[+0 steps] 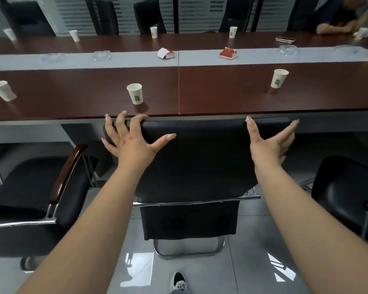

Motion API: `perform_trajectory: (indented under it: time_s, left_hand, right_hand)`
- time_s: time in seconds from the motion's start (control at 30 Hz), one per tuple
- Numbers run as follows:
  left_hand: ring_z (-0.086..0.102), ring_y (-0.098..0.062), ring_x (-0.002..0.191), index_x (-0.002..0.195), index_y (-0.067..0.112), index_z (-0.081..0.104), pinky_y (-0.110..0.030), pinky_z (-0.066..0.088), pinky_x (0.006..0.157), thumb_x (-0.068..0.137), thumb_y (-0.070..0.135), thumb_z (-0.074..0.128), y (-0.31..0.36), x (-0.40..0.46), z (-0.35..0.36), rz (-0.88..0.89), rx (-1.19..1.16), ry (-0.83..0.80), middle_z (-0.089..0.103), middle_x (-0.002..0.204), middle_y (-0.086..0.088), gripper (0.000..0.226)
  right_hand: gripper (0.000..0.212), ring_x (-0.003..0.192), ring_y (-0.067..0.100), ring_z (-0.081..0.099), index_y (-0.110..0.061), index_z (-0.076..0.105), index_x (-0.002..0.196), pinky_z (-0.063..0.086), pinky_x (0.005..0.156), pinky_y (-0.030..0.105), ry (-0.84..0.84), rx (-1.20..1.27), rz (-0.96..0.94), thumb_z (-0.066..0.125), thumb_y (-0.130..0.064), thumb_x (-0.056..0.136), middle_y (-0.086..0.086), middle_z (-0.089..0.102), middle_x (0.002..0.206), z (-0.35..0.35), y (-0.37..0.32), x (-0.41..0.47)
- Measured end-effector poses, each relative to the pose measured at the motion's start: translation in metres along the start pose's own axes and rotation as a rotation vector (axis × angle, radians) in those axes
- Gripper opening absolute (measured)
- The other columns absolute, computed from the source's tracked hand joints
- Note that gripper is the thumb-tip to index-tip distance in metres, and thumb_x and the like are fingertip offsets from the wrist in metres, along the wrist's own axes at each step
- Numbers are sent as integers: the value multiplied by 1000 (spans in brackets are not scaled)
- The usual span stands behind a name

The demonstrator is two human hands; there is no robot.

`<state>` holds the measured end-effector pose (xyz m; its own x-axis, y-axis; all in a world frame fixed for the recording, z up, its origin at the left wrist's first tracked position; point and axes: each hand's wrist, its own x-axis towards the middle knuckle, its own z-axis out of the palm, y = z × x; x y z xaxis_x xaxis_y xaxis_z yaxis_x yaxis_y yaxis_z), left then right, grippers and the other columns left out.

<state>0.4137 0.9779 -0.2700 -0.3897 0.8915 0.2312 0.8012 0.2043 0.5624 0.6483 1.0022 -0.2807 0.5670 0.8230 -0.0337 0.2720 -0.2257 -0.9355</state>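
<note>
The left chair (30, 187) is black with a wooden armrest and stands angled away from the desk (221, 92). A first cup (2, 90) of white paper sits on the desk at the far left.

The left hand (132, 143) lies on the top left corner of the middle chair (196, 158). Its fingers are spread wide and bent slightly over the top edge of the backrest, and its thumb stretches flat across the rear face. It encloses nothing. A second cup (135, 93) stands upright on the desk just beyond this hand.

The middle chair is black, faces the desk, and has the top of its backrest close under the desk edge.

The right hand (270, 143) is at the top right corner of the same backrest. It is fully open: the thumb points up beside the top edge and the fingers extend past the right side. It appears to touch the backrest, though contact cannot be confirmed from this angle.

A third cup (279, 78) stands upright on the desk beyond the right hand. The right chair (344, 187), also black, stands at the frame edge. A shoe (180, 282) rests on the grey tiled floor (253, 262) behind the middle chair.
</note>
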Motion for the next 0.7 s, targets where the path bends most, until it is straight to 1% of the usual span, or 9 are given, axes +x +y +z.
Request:
perform_trajectory:
  time_s: [0.1,0.17,0.23,0.3,0.37,0.4,0.47,0.6,0.7]
  left_hand:
    - [-14,-25,142,135,34,35,-58,-12,109,68,77,48,-4,-2,-8,49,144,-46,11,153,-2,81]
    - [-7,-25,143,136,37,34,-60,-14,107,67,81,41,-4,3,-18,87,263,-82,17,151,-3,82]
    - [-2,-24,144,137,36,33,-60,-13,107,69,80,41,-6,8,-28,108,316,-131,20,151,-4,81]
    - [-2,-25,144,140,35,28,-58,-9,110,71,75,48,-7,13,-34,124,304,-222,17,152,-4,82]
    - [-2,-27,142,142,34,22,-56,-3,113,72,72,53,-10,16,-38,150,308,-286,15,151,-5,85]
    - [0,-28,142,142,34,21,-54,-1,114,71,72,54,-10,17,-38,161,310,-297,15,150,-6,86]
    - [3,-29,140,140,34,24,-52,3,115,70,72,55,-11,20,-38,184,312,-287,17,149,-6,85]
    - [6,-28,139,135,32,32,-49,7,114,70,70,57,-14,27,-36,219,278,-261,19,147,-4,79]
    - [8,-29,138,133,31,35,-49,11,112,70,67,59,-16,31,-34,238,275,-247,21,146,-3,77]
  right_hand:
    - [81,145,22,-2,-31,23,146,-7,113,51,-32,-322,-370,55,-63,79,2,6,158,-3,-7,-19]
    - [72,145,16,6,-32,39,139,-12,111,52,-253,-632,-615,48,-69,78,-5,25,153,-3,-25,-21]
    - [74,141,16,22,-31,43,136,-12,111,53,-460,-881,-717,42,-75,76,-5,39,146,1,-50,-17]
    - [79,130,20,40,-27,44,134,9,113,51,-612,-1019,-716,42,-77,73,-2,49,137,7,-70,-13]
    - [78,109,21,54,-24,51,124,40,94,41,-676,-1065,-698,46,-79,69,0,59,121,15,-79,-11]
    - [77,100,20,56,-22,54,119,45,81,35,-676,-1065,-683,48,-80,67,0,61,114,18,-80,-11]
    - [79,94,20,54,-19,55,116,43,73,32,-643,-1068,-662,50,-80,66,1,60,109,23,-79,-11]
    - [77,104,24,54,-19,53,118,39,87,38,-577,-1051,-660,51,-77,68,2,60,112,27,-76,-13]
    - [80,108,26,54,-17,52,122,37,91,39,-572,-1046,-649,52,-77,69,4,59,115,28,-77,-15]
